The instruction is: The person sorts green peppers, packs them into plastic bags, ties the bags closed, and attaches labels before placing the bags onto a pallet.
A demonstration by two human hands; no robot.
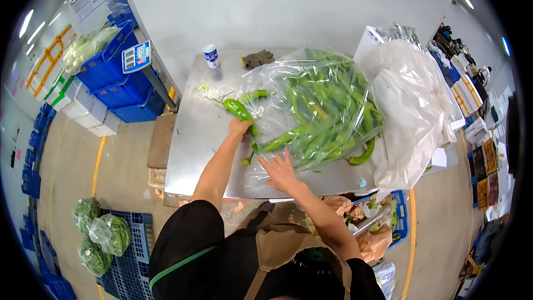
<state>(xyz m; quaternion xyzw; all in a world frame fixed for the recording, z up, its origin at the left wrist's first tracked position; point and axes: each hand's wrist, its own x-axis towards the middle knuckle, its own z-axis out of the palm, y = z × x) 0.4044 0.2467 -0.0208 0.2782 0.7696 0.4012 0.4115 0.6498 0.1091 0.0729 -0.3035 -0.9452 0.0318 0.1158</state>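
My left hand (240, 128) is closed around a long green pepper (237, 109), near the left edge of a clear plastic bag (272, 123). Many green peppers (333, 97) fill this bag, which lies on a metal table (191, 133). My right hand (280, 173) rests on the front of the bag with its fingers spread, holding nothing. Close to the bag's mouth lie a few more peppers, one of them a curved pepper (362, 155) at the front right corner.
A white-and-blue can (211, 56) and dark gloves (257, 59) sit at the back. White plastic sheeting (408, 111) covers the right side. A scale display (136, 57) stands left, beside stacked blue crates (125, 97). Below are a waste crate (401, 216) and bagged greens (108, 234) on a pallet.
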